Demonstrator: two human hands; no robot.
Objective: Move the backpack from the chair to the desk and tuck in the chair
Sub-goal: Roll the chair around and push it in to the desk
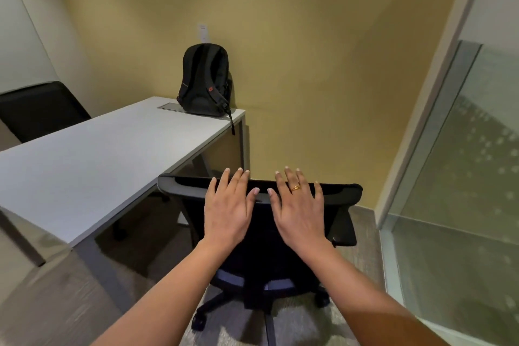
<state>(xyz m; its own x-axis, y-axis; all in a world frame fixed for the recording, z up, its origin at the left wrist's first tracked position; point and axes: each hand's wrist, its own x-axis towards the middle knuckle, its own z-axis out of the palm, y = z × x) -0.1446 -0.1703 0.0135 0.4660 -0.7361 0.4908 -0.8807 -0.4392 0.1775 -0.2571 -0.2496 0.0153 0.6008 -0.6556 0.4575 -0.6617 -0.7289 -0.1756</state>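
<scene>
While the backpack (205,80) stands on the desk (92,160) well beyond them, the left hand (229,209) and right hand (299,212) lie flat, fingers spread, on the chair (341,191) back.

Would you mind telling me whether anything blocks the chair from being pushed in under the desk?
Nothing visible does. Both the left hand and right hand lie flat on the chair back, and the space under the desk ahead looks open; the backpack already stands on the desk's far corner.

Yellow wall (295,36), glass partition (455,163)
</scene>
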